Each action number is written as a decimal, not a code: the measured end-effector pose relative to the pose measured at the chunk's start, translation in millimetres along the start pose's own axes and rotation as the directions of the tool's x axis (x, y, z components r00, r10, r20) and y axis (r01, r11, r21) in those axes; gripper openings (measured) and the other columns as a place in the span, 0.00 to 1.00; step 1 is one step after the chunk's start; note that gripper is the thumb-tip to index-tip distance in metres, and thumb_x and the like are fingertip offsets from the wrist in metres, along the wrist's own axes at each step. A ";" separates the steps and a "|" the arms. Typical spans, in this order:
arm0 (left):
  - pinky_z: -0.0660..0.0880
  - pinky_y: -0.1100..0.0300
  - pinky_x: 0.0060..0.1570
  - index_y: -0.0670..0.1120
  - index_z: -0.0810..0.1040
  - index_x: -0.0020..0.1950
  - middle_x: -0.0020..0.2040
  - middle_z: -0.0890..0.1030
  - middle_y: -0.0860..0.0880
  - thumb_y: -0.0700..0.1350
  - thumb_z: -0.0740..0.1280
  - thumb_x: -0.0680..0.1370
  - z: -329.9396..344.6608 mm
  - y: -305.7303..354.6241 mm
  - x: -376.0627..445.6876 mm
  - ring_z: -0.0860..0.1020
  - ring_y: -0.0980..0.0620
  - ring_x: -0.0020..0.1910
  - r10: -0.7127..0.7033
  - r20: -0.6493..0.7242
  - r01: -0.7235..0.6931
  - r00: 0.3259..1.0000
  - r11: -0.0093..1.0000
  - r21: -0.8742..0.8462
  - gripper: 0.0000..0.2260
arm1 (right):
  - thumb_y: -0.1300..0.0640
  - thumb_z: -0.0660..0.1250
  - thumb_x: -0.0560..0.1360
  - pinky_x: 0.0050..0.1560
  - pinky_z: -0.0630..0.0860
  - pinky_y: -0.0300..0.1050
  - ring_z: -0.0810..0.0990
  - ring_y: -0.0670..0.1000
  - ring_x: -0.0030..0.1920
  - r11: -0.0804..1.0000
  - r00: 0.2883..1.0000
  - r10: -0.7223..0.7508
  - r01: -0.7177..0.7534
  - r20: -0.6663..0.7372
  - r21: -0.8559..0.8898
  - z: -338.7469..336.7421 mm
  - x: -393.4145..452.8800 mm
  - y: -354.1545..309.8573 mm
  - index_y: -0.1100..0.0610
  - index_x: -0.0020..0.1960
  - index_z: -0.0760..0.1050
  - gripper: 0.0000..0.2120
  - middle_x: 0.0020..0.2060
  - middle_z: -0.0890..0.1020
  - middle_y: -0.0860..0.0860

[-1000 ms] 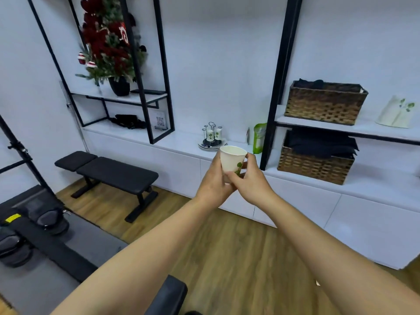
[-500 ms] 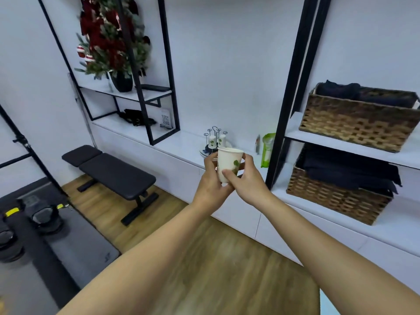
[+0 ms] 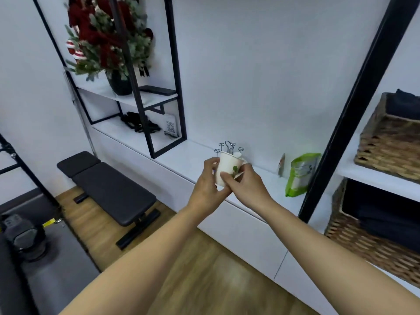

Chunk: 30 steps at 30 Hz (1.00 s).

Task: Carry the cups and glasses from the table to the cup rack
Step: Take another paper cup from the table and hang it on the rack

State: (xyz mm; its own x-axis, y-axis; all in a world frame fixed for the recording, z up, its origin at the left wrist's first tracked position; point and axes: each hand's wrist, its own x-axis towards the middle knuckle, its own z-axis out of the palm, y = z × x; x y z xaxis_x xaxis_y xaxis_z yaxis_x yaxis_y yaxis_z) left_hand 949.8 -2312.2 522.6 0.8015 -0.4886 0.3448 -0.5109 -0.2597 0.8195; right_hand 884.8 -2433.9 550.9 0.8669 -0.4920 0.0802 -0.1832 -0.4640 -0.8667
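Item: paper cup [image 3: 226,168], white with a green leaf print, upright with a slight lean, mouth up. It is being held in the air in front of the white counter [image 3: 195,159], directly before the cup rack [image 3: 228,147].

Holders: left hand [image 3: 208,183] is curling round the cup's wall from nine o'clock, fingers wrapped on the near side. Right hand [image 3: 246,185] is pinching the lower wall from four o'clock, thumb and fingertips close by the leaf print. Both hands are meeting just under the cup's base.

Destination: wire rack with looped prongs, standing on the counter against the wall, at twelve o'clock from the cup. Only the prong tops are showing above the cup rim; its base and whatever else is on it are hidden, apart from a small white shape at the cup's one o'clock that could be another cup.

Neighbours: green pouch [image 3: 300,176] leaning on the counter at three o'clock of the cup; black shelf post [image 3: 354,110] just beyond it; wicker baskets [image 3: 391,137] further right; weight bench [image 3: 109,189] on the floor at eight o'clock.

Handling note (judgement): the step appears to be seating this cup on a free prong. That probably calls for turning it mouth-down first, so one hand should take a light grip at the base. Thin paper walls will likely crumple under a hard squeeze. Aiming at an outer prong should avoid knocking the neighbouring wires or the pouch.
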 end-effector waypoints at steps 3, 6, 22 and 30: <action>0.73 0.71 0.42 0.60 0.65 0.67 0.60 0.75 0.62 0.45 0.73 0.75 -8.5 -25.0 45.3 0.77 0.64 0.49 -0.018 0.014 0.018 1.000 1.000 -0.015 0.25 | 0.40 0.70 0.74 0.38 0.69 0.43 0.77 0.46 0.41 0.999 1.000 0.009 -0.010 -0.008 -0.045 13.4 48.6 1.0 0.53 0.48 0.70 0.18 0.40 0.77 0.43; 0.72 0.71 0.41 0.55 0.70 0.68 0.61 0.75 0.59 0.44 0.72 0.76 -9.7 -52.0 82.2 0.77 0.64 0.47 -0.027 0.020 0.027 0.999 1.000 0.012 0.23 | 0.41 0.70 0.74 0.37 0.71 0.47 0.75 0.49 0.37 0.998 0.999 -0.002 0.000 -0.033 -0.060 28.9 95.9 7.2 0.54 0.42 0.67 0.19 0.36 0.76 0.46; 0.72 0.71 0.40 0.50 0.69 0.59 0.53 0.78 0.56 0.49 0.75 0.75 30.5 -184.4 328.0 0.75 0.66 0.46 -0.192 -0.003 0.192 0.981 0.981 0.037 0.20 | 0.48 0.68 0.78 0.38 0.73 0.43 0.80 0.48 0.40 0.999 0.999 0.032 -0.033 0.025 0.029 83.2 368.7 69.5 0.52 0.56 0.68 0.14 0.43 0.80 0.48; 0.72 0.56 0.64 0.53 0.73 0.72 0.65 0.75 0.50 0.51 0.74 0.75 69.6 -241.5 413.6 0.73 0.50 0.65 -0.225 0.107 0.200 0.969 0.959 0.201 0.26 | 0.54 0.63 0.80 0.40 0.84 0.57 0.84 0.55 0.46 0.966 0.949 0.221 -0.245 0.225 0.082 91.8 477.0 104.0 0.57 0.55 0.80 0.10 0.49 0.84 0.54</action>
State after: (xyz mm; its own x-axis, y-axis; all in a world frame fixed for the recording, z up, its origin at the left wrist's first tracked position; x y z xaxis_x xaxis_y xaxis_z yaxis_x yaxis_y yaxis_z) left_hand 1383.0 -2509.6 435.5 0.8577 -0.5041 0.1009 -0.3919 -0.5142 0.7629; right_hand 1321.7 -2649.2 453.8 0.8864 -0.4036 -0.2268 -0.3513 -0.2673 -0.8973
